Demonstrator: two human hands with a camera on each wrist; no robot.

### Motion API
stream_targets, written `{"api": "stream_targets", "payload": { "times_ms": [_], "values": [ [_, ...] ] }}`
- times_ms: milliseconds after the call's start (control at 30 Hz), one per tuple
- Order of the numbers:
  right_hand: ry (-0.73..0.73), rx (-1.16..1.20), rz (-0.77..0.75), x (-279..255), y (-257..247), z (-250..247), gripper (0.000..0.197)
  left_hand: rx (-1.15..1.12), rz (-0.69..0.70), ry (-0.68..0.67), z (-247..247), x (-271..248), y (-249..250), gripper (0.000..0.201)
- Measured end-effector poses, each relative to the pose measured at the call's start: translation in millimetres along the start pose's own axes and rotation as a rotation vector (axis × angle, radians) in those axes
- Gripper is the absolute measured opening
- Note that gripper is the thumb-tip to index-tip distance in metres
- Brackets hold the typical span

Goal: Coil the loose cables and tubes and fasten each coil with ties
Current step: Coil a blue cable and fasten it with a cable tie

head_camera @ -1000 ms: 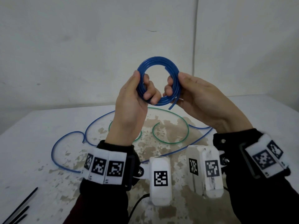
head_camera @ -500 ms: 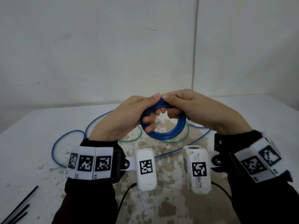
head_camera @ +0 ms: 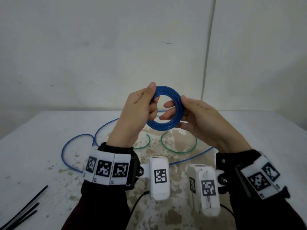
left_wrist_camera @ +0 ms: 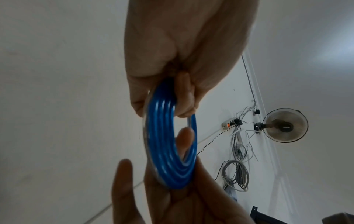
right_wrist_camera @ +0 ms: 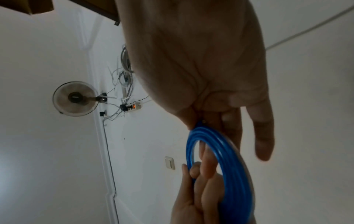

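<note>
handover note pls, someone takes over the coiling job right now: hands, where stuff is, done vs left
Left hand: grips the left side of the blue coil, thumb on top.
Right hand: holds the coil's right side, fingers reaching through the ring.
The coil is held up above the table, wound in several turns; no tie visible on it.
On the table: loose blue tube and green tube, both uncoiled. Black ties lie at the near left edge.
Done: one blue coil wound.
Left: tie this coil, then coil and tie the other two.
</note>
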State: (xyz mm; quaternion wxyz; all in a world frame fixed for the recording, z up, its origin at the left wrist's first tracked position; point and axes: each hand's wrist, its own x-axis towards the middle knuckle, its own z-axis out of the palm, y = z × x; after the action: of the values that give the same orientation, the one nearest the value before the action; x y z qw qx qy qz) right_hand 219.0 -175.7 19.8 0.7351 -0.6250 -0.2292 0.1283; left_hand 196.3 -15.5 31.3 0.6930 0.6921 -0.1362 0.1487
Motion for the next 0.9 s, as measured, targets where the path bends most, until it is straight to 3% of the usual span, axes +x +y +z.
{"api": "stream_targets", "payload": {
  "times_ms": [233, 367, 467, 567, 633, 700, 800, 900],
  "values": [
    [0.156, 0.201, 0.033, -5.1, 16.0, 34.9, 0.043, -0.033, -0.119, -0.068, -6.2, -35.9, 1.6, 0.036],
    [0.123, 0.195, 0.1, -13.5, 37.3, 59.1, 0.044, 0.057, -0.254, -0.106, -40.1, -70.2, 4.5, 0.04],
    [0.063, 0.244, 0.15, -16.0, 54.7, 87.5, 0.044, 0.306, -0.339, 0.023, -79.8, -93.1, 7.6, 0.043],
    [0.0, 0.291, 0.216, -18.5, 69.1, 119.0, 0.043, 0.777, -0.408, 0.084, -129.6, -114.9, 9.9, 0.025],
    [-0.045, 0.297, 0.269, -19.9, 75.9, 139.3, 0.044, 1.17, -0.508, 0.044, -163.4, -128.7, 7.9, 0.016],
    [-0.087, 0.309, 0.314, -20.7, 81.7, 157.0, 0.043, 1.409, -0.684, -0.049, -186.7, -141.2, 6.1, 0.02],
    [-0.152, 0.3, 0.365, -20.5, 89.9, 177.0, 0.043, 1.551, -0.913, -0.229, -205.3, -155.3, 2.8, 0.032],
    [-0.177, 0.297, 0.39, -19.6, 95.4, 188.6, 0.042, 1.608, -0.983, -0.299, -216.4, -160.3, -7.3, 0.032]
  ]
}}
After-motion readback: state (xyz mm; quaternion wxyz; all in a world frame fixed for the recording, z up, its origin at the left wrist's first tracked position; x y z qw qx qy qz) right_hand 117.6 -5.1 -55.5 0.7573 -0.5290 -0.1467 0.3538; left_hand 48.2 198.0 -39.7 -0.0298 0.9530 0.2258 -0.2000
